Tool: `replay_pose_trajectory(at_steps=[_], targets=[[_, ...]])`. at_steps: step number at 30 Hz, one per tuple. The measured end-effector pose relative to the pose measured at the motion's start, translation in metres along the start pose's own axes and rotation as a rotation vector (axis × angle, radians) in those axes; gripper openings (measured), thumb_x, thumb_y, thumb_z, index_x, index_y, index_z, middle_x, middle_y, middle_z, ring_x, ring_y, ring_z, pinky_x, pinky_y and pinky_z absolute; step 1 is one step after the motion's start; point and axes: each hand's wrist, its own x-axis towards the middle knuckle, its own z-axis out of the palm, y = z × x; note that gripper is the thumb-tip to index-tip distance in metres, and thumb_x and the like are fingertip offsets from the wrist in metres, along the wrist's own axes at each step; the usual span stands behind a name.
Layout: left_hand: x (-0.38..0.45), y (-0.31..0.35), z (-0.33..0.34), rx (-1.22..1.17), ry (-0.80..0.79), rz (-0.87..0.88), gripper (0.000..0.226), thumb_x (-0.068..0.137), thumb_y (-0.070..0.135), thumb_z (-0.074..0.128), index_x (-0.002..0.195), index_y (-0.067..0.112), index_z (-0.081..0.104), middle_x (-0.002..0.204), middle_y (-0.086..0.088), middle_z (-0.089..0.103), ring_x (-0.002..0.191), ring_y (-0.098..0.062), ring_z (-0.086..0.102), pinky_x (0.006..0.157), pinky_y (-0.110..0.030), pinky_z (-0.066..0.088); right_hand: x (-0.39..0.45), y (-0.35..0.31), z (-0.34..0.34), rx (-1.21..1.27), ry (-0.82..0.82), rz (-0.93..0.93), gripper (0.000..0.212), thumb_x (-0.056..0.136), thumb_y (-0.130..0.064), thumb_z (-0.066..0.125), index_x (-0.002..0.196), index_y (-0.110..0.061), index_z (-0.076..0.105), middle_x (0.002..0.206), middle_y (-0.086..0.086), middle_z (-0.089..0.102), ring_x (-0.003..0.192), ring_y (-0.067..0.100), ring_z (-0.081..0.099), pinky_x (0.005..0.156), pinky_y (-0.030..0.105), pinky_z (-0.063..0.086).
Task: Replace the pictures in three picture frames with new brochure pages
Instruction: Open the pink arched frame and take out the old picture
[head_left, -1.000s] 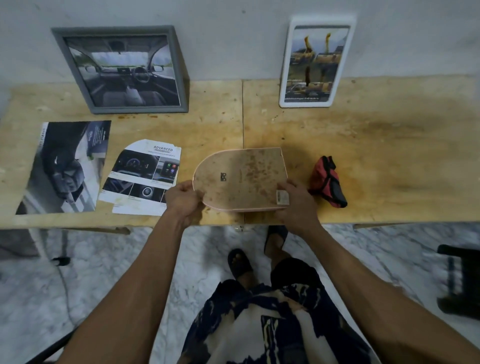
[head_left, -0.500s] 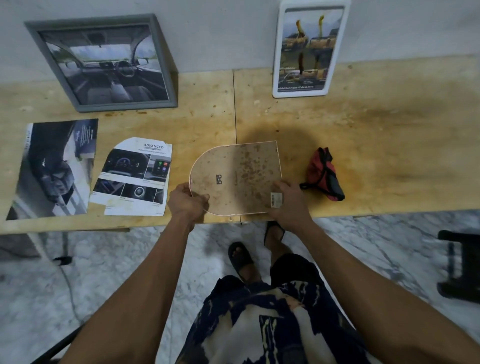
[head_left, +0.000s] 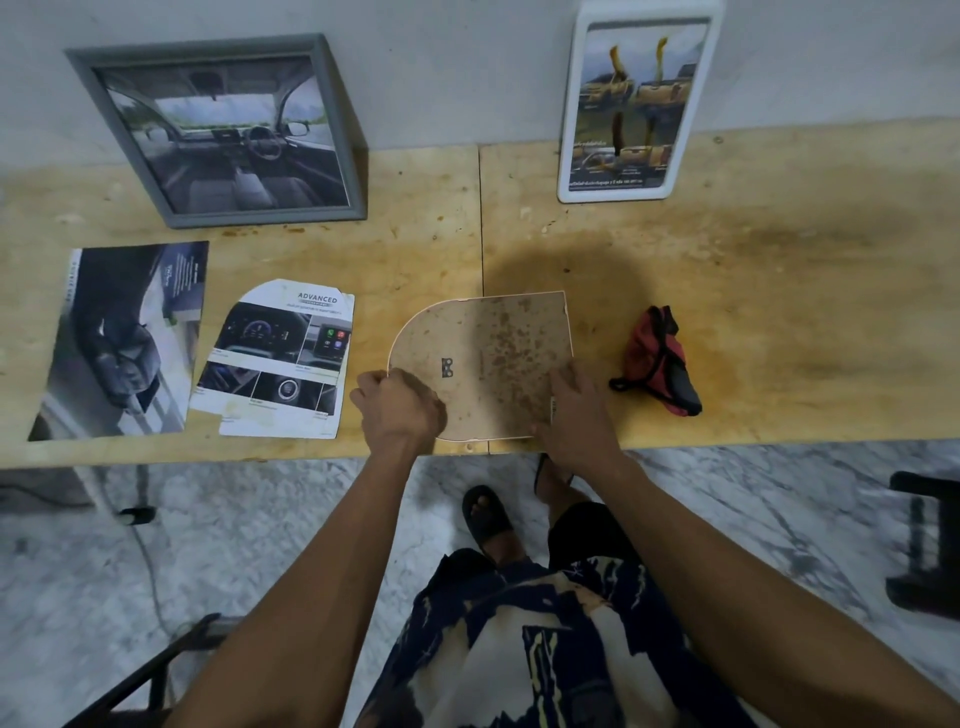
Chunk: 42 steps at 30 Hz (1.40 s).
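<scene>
Two hands work on the arch-shaped, brown-speckled frame back, which lies face down at the near edge of the pale plywood table, one end rounded and pointing left. The left hand has its fingers curled onto the rounded near corner of the board, gripping its edge. The right hand lies over the square near corner with fingers fairly straight, pressing down beside a small pale tab on the board's right edge; whether it pinches that tab I cannot tell.

Just left of the board lies a cut brochure page with a rounded top, headed "ADVANCED" and showing dashboard photos. Further left is a larger dark brochure page with a car seat picture. A crumpled red and black cloth pouch sits just right of the board. Against the wall lean a grey rectangular frame holding a car interior picture and a white rounded frame with a yellow vehicle picture.
</scene>
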Motion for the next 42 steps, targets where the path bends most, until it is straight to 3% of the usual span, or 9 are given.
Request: replay_pose_trajectory(at_steps=[10, 13, 16, 19, 23, 28, 35, 39, 42], targets=[[0.029, 0.008, -0.002, -0.091, -0.036, -0.226, 0.064, 0.081, 0.049, 0.073, 0.129, 0.008, 0.06, 0.143, -0.017, 0.037, 0.135, -0.034, 0.027, 0.107, -0.038, 0.033, -0.003, 0.003, 0.002, 0.035, -0.013, 0.019, 0.079, 0.086, -0.01, 0.068, 0.152, -0.012, 0.024, 0.162, 0.007, 0.009, 0.142, 0.033, 0.021, 0.111, 0.037, 0.029], [0.045, 0.003, -0.006, -0.166, -0.109, -0.269, 0.067, 0.067, 0.064, 0.074, 0.114, 0.016, 0.073, 0.131, -0.015, 0.059, 0.125, -0.035, 0.049, 0.107, -0.043, 0.043, -0.002, 0.002, 0.004, 0.043, -0.043, 0.04, 0.082, 0.089, -0.012, 0.065, 0.155, -0.013, 0.015, 0.163, 0.006, 0.003, 0.146, 0.034, 0.015, 0.113, 0.038, 0.027], [0.053, -0.007, -0.006, -0.284, -0.149, -0.268, 0.051, 0.063, 0.054, 0.086, 0.084, 0.009, 0.076, 0.101, -0.012, 0.075, 0.099, -0.033, 0.069, 0.09, -0.045, 0.057, -0.002, 0.002, 0.005, 0.072, -0.047, 0.049, 0.086, 0.089, -0.011, 0.065, 0.155, -0.011, 0.01, 0.164, 0.006, 0.001, 0.149, 0.032, 0.009, 0.116, 0.037, 0.022], [0.054, -0.012, -0.006, -0.347, -0.15, -0.292, 0.053, 0.057, 0.051, 0.091, 0.078, 0.006, 0.073, 0.088, -0.012, 0.076, 0.089, -0.031, 0.073, 0.085, -0.046, 0.059, -0.004, 0.003, 0.004, 0.112, -0.037, 0.033, 0.085, 0.089, -0.008, 0.062, 0.155, -0.008, 0.009, 0.164, 0.007, 0.004, 0.15, 0.025, 0.004, 0.118, 0.035, 0.013], [0.059, -0.022, -0.006, -0.477, -0.131, -0.354, 0.041, 0.059, 0.037, 0.095, 0.073, 0.007, 0.071, 0.084, -0.013, 0.075, 0.084, -0.029, 0.073, 0.085, -0.046, 0.06, -0.003, 0.006, 0.004, 0.179, -0.036, 0.043, 0.086, 0.087, -0.006, 0.064, 0.155, -0.011, 0.01, 0.163, 0.005, 0.008, 0.147, 0.029, 0.014, 0.112, 0.04, 0.028], [0.08, -0.053, 0.005, -0.58, -0.066, -0.405, 0.053, 0.051, 0.036, 0.096, 0.084, 0.013, 0.061, 0.095, -0.013, 0.074, 0.093, -0.032, 0.072, 0.088, -0.049, 0.058, -0.003, 0.008, 0.008, 0.126, -0.016, 0.016, 0.086, 0.088, -0.006, 0.063, 0.155, -0.015, 0.01, 0.163, 0.007, 0.007, 0.146, 0.032, 0.016, 0.108, 0.042, 0.034], [0.086, -0.065, 0.016, -0.723, -0.062, -0.388, 0.064, 0.048, 0.035, 0.09, 0.094, 0.02, 0.048, 0.106, -0.022, 0.071, 0.099, -0.038, 0.071, 0.086, -0.067, 0.052, -0.004, 0.009, 0.006, 0.009, -0.04, -0.038, 0.076, 0.096, -0.019, 0.06, 0.155, -0.007, 0.014, 0.164, 0.012, -0.005, 0.15, 0.029, 0.004, 0.117, 0.033, 0.017], [0.06, -0.042, -0.012, -0.794, -0.028, -0.377, 0.055, 0.074, 0.013, 0.082, 0.112, 0.014, 0.044, 0.115, -0.023, 0.068, 0.106, -0.039, 0.067, 0.094, -0.06, 0.051, -0.002, 0.01, 0.008, 0.012, -0.069, -0.026, 0.079, 0.097, -0.03, 0.059, 0.154, -0.003, 0.011, 0.164, 0.011, -0.007, 0.151, 0.026, 0.001, 0.119, 0.03, 0.012], [0.06, -0.047, -0.019, -0.838, -0.015, -0.38, 0.059, 0.074, 0.011, 0.082, 0.121, 0.006, 0.047, 0.12, -0.018, 0.066, 0.103, -0.034, 0.068, 0.091, -0.053, 0.056, -0.003, 0.01, 0.008, 0.053, -0.056, -0.023, 0.083, 0.092, -0.028, 0.065, 0.152, 0.002, 0.016, 0.164, 0.006, -0.002, 0.151, 0.022, 0.005, 0.119, 0.029, 0.019]])
